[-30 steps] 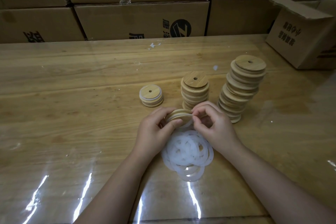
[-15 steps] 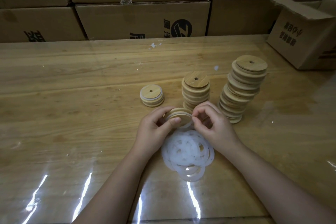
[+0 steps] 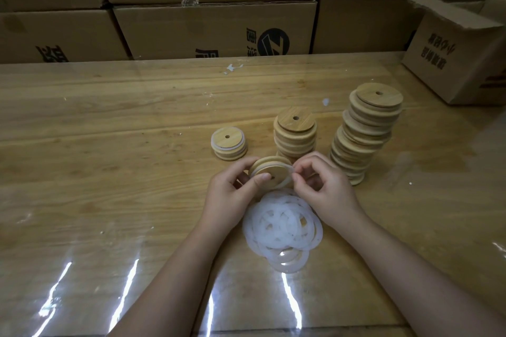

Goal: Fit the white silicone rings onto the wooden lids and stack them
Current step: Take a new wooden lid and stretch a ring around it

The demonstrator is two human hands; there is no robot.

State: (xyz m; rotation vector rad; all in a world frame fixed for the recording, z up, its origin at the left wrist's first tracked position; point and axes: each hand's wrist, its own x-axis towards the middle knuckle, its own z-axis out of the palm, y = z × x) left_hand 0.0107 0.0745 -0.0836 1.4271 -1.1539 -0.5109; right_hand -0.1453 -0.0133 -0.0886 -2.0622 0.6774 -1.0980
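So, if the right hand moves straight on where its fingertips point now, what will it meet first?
Probably the wooden lid held in the left hand; the right hand pinches the white ring at that lid's edge.

Dim light; wooden table, seemingly film-covered; cardboard boxes behind.

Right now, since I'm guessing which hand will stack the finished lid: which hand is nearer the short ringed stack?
Left. The left hand holds a lid just in front of the short stack; the right hand is farther off to its right, pinching the ring.
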